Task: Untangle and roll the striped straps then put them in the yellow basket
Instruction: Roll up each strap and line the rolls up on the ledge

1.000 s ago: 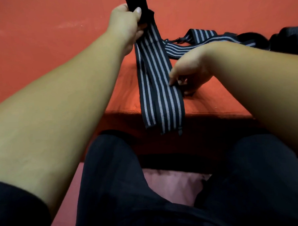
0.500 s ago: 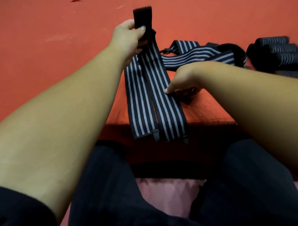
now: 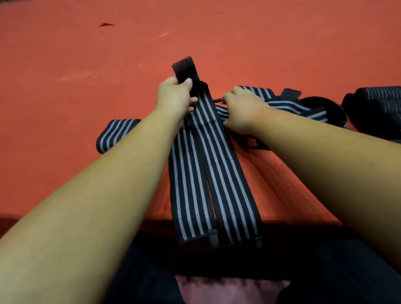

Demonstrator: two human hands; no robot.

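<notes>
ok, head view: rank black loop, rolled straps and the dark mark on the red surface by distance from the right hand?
From the right hand:
1. black loop, just to its right.
2. rolled straps, far right, beyond the loop.
3. dark mark, far back left on the red surface.

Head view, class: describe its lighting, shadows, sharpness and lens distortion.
Head view: dim, warm light, no strong glare on the red surface; deep shadow under its near edge; the striped straps are fairly sharp, the rolled straps at the right edge dark and soft; the wide lens swells both forearms.
</notes>
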